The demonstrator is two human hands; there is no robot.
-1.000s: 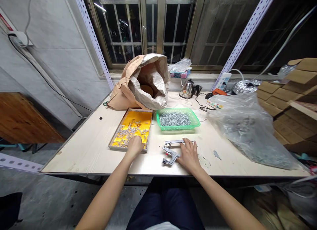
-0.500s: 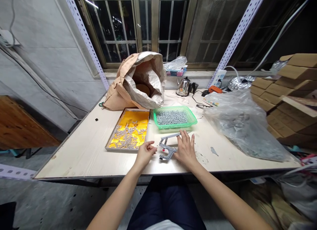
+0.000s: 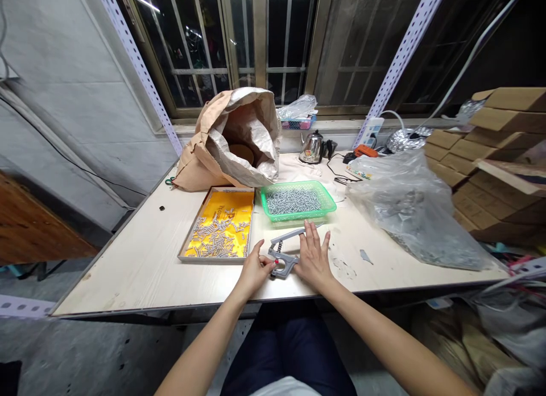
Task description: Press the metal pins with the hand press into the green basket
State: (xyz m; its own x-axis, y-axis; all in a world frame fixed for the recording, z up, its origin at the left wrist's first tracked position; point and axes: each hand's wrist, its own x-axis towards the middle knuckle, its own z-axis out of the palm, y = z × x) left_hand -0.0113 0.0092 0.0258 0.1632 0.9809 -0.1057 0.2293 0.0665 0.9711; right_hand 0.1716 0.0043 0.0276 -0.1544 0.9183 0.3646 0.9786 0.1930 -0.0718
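Seen from the head camera, a person seated at a pale wooden table (image 3: 140, 259) works a grey metal hand press (image 3: 285, 254) that lies flat near the table's front edge, just in front of a green basket (image 3: 297, 202) heaped with small metal pins. The right hand (image 3: 313, 259) rests palm down on the press's handles, fingers spread and flat rather than closed around them. The left hand (image 3: 255, 269) sits at the tool's head, its fingertips pinched together at the jaw by a small red part; whether a pin is held between them cannot be told. To the left of the hands, a shallow tray (image 3: 219, 224) lined in yellow carries a scatter of similar metal pins. Behind the tray an open brown paper sack (image 3: 232, 140) slumps toward the window, with a steel kettle (image 3: 311, 148) beyond the basket. A large clear plastic bag (image 3: 416, 211) of metal parts lies on the right of the table, beside stacked cardboard boxes (image 3: 503, 140).
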